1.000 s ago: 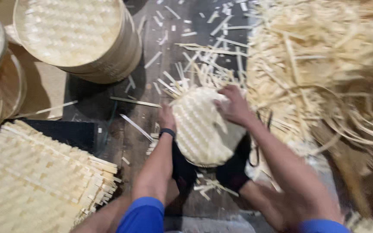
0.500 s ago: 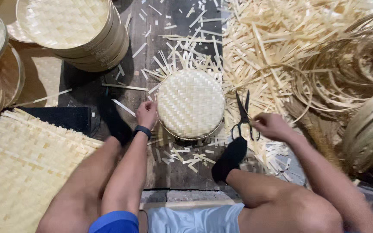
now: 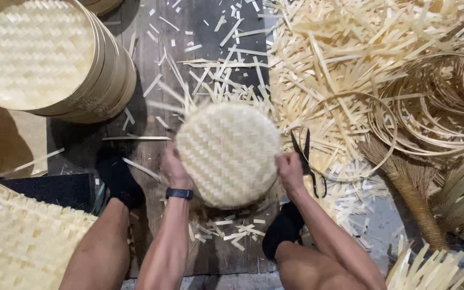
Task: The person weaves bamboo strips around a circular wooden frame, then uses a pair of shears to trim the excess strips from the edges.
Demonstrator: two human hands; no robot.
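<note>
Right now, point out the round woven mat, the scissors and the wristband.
round woven mat [image 3: 227,153], head view, middle of the weave.
scissors [image 3: 306,156], head view, blades near the pivot.
wristband [image 3: 179,194], head view, top of the black band.

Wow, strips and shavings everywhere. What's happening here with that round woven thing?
A person sits on a dark plank floor, holding a round woven bamboo disc between both hands. The left hand, with a black wristband above it, grips its left edge; the right hand grips its right edge. Black scissors lie just right of that hand on a heap of cut bamboo strips. Stacked round woven trays stand at upper left, and coiled bamboo hoops lie at right.
</note>
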